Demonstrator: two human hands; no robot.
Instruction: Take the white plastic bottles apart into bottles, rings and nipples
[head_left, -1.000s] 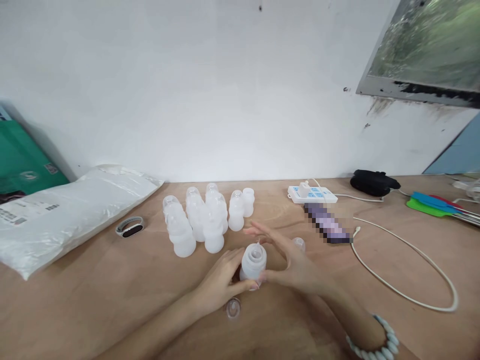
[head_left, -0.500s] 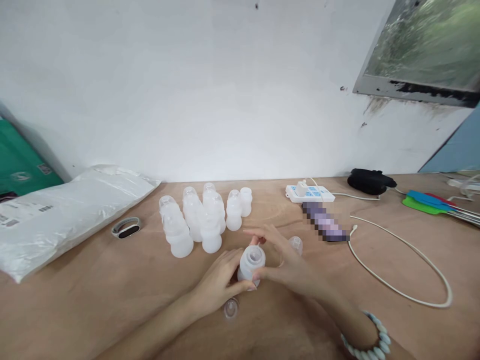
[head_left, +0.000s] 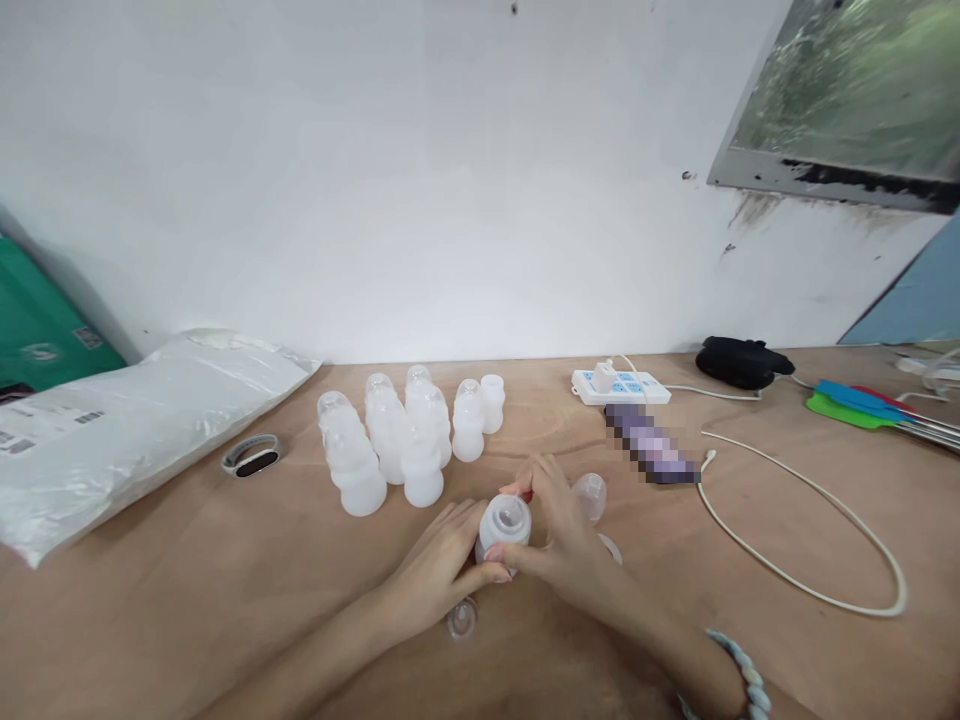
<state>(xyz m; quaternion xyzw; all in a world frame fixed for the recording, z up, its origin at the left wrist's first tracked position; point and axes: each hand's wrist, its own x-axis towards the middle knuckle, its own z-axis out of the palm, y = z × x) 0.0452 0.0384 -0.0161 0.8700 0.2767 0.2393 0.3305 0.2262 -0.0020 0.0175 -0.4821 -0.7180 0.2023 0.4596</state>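
A translucent white baby bottle (head_left: 504, 530) stands on the table between my hands, its round neck facing up and showing a hollow middle. My left hand (head_left: 442, 560) wraps its left side, thumb across the front. From the right, my right hand (head_left: 551, 530) grips the upper part, thumb at the front and fingers behind the rim. A small clear teat-like piece (head_left: 463, 618) lies just in front of my left hand. Beside my right hand are a clear dome cap (head_left: 592, 496) and a clear round piece (head_left: 611, 548), partly hidden by that hand.
Several capped baby bottles (head_left: 424, 465) stand behind to the left, with an uncapped one (head_left: 492, 402) at their right. A fitness band (head_left: 253, 457) and white parcel (head_left: 150, 410) lie further left. Rightward are a power strip (head_left: 621, 386), phone (head_left: 651, 445), cable (head_left: 825, 510) and black case (head_left: 742, 362).
My right hand has closed in around the bottle's top, its fingers drawing together and its wrist shifting left. The clear round piece beside it has come into view. My left hand stays put.
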